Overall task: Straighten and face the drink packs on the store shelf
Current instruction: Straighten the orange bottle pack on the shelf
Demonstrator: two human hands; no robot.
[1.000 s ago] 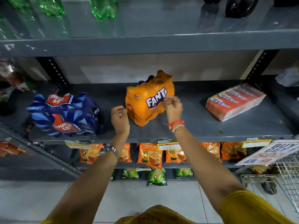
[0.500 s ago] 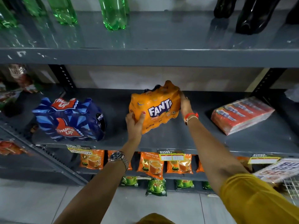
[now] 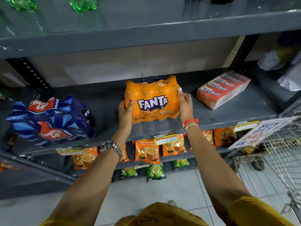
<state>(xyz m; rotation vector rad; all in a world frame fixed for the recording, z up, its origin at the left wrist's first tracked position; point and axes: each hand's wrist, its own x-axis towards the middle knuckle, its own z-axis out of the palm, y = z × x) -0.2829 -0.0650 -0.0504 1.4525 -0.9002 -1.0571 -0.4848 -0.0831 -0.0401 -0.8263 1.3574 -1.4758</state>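
An orange Fanta pack (image 3: 152, 98) stands on the grey middle shelf (image 3: 211, 118), its logo facing me squarely. My left hand (image 3: 125, 111) grips its left side and my right hand (image 3: 185, 105) grips its right side. A blue Thums Up pack (image 3: 50, 119) sits at the left of the same shelf, turned at an angle. A red and orange flat pack (image 3: 223, 88) lies askew at the right.
Green bottles (image 3: 83, 4) stand on the shelf above. Orange tea pouches (image 3: 146, 152) and green pouches (image 3: 154, 172) fill the lower shelves. A wire trolley (image 3: 285, 152) with a promo sign (image 3: 260, 132) stands at the right. Price tags (image 3: 164, 139) hang on the shelf edge.
Both hands closed on the sides of the Fanta pack and turned it from a slanted pose to face the front, nearer the shelf edge.
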